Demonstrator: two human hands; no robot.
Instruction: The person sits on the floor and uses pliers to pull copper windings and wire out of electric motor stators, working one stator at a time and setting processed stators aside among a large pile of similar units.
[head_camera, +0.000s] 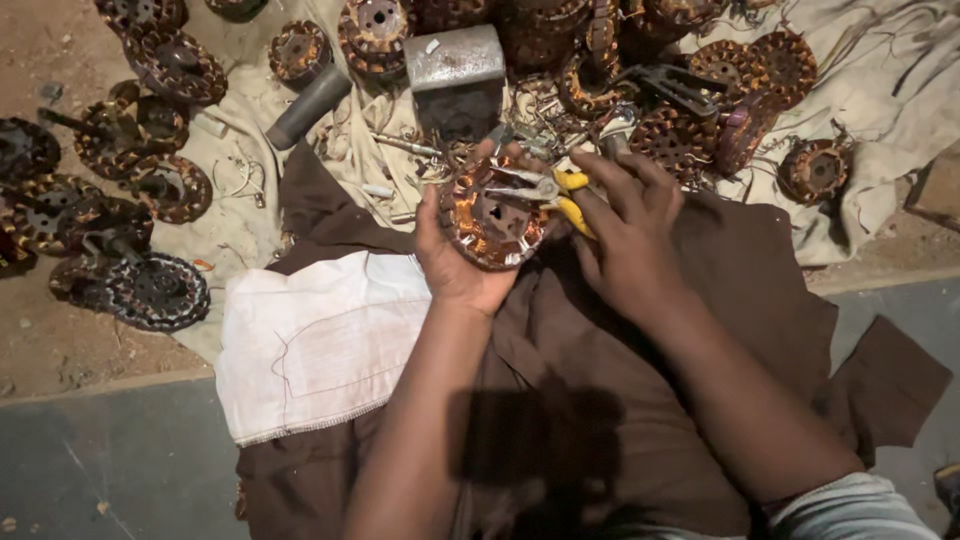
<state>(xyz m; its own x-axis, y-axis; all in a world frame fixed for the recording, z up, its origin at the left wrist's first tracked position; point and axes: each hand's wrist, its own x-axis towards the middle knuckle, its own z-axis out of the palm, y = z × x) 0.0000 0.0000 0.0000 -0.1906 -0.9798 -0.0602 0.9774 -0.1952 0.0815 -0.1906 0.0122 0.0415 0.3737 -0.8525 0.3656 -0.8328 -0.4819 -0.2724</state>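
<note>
my left hand (455, 265) cups a copper-wound stator (492, 215) — my right hand (625, 235) grips yellow-handled pliers (560, 195) on it.

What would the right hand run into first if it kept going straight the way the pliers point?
The right hand holds yellow-handled pliers aimed leftward, with the jaws already over the copper-wound stator held in the left hand. It would most likely meet that stator's windings first, though depth is hard to judge.
</note>
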